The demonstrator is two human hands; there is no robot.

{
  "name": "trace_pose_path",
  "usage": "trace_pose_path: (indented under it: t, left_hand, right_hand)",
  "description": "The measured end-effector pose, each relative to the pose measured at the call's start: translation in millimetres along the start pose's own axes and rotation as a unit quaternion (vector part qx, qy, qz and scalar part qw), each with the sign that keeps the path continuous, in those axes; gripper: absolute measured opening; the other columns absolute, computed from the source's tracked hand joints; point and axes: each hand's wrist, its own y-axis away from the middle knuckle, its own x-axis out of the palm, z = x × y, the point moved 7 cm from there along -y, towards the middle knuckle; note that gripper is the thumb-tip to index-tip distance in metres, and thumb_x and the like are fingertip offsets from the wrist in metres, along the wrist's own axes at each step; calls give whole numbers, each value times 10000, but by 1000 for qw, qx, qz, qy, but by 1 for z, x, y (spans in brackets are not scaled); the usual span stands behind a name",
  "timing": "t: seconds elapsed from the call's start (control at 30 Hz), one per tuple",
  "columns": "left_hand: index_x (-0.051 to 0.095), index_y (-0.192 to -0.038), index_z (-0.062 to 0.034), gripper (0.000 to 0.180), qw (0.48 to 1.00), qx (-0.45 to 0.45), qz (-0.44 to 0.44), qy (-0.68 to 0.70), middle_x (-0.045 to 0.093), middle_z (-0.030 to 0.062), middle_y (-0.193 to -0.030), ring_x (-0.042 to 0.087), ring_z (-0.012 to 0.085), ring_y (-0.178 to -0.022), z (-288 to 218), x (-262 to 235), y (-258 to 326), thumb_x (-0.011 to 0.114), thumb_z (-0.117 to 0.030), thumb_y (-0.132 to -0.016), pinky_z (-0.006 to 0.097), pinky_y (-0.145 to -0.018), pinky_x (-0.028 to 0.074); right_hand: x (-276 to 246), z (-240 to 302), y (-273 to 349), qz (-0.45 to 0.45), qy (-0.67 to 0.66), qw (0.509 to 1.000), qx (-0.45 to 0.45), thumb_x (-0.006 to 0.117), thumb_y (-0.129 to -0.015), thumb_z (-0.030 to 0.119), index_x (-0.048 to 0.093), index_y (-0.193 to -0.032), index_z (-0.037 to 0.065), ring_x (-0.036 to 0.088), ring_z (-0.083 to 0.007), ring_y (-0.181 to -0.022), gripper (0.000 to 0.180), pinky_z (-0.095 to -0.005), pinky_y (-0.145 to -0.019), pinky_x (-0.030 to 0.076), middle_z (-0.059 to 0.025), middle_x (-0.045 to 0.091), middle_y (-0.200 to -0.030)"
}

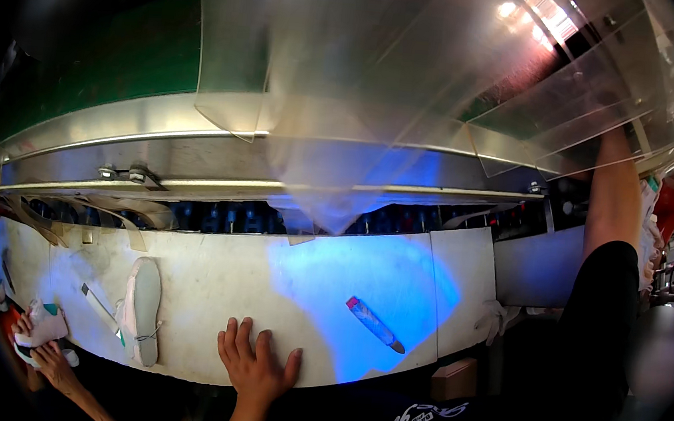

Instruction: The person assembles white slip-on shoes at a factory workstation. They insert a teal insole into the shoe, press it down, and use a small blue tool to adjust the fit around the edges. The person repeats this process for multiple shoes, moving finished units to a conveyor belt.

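Observation:
My left hand (254,364) rests with spread fingers on the pale worktable (211,280), close to its front edge, and holds nothing. To its left lies a pale pink-and-white shoe (144,310), sole side facing me. A slim wrapped hand tool (375,324), with a pink-red end and a brownish tip, lies in the blue light right of my left hand. My right arm (617,195) reaches far to the upper right. There my right hand (602,109) is behind clear plastic sheets and dim, so its fingers and anything in them cannot be made out.
Clear plastic sheets (341,74) hang over a metal rail (221,156) and green conveyor (125,72). At left, another person's hands (48,350) hold a pale shoe (46,323). A narrow white strip (101,309) lies beside my shoe, and crumpled whitish material (493,319) sits at the right edge.

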Motion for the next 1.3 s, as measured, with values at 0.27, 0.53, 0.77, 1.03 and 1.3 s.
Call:
trace_pose_path:
  t: [0.27, 0.53, 0.77, 1.03, 1.3]
  left_hand:
    - [666, -1203, -34, 591, 1000, -3, 3, 19, 539, 290, -1462, 443, 544, -1440, -1, -3, 1, 861, -452, -833, 703, -1168, 361]
    - [687, -1199, 1, 611, 1000, -2, -1, 30, 551, 293, -1456, 440, 537, -1453, 3, -8, 3, 846, -482, -861, 712, -1199, 322]
    - [719, -1247, -34, 611, 998, 8, -17, 52, 551, 266, -1480, 423, 514, -1480, 10, -5, 11, 784, -533, -900, 705, -1231, 288]
    - [719, -1161, -58, 432, 967, 2, -201, 159, 628, 224, -1390, 561, 485, -1372, 52, -67, 34, 880, -235, -802, 608, -1160, 444]
    - [593, -1506, -38, 772, 975, -152, -144, -73, 532, 272, -1559, 465, 516, -1422, 199, -107, 2, 846, -278, -817, 586, -1196, 416]
  right_hand:
    - [-32, 53, -12, -53, 18, 996, -71, 610, -1078, 309, 710, -1394, 107, 710, -358, -1182, 388, -454, -1023, 569, -226, 739, -1276]
    - [-129, 260, -10, -217, -53, 945, -238, 597, -1085, 344, 731, -1365, 103, 724, -373, -1142, 393, -464, -995, 575, -246, 748, -1235]
    - [-252, 530, 30, -328, -304, 798, -403, 750, -1018, 231, 786, -1229, 56, 723, -347, -1093, 276, -438, -998, 568, -161, 745, -1145]
    - [-280, 534, 178, -356, -374, 728, -450, 740, -1011, 125, 728, -1154, 7, 694, -306, -1006, 185, -381, -922, 550, -159, 674, -1046]
    - [-147, 459, 417, -298, -380, 737, -472, 793, -839, 9, 722, -1036, 29, 622, -355, -889, 210, -456, -786, 505, -143, 631, -952]
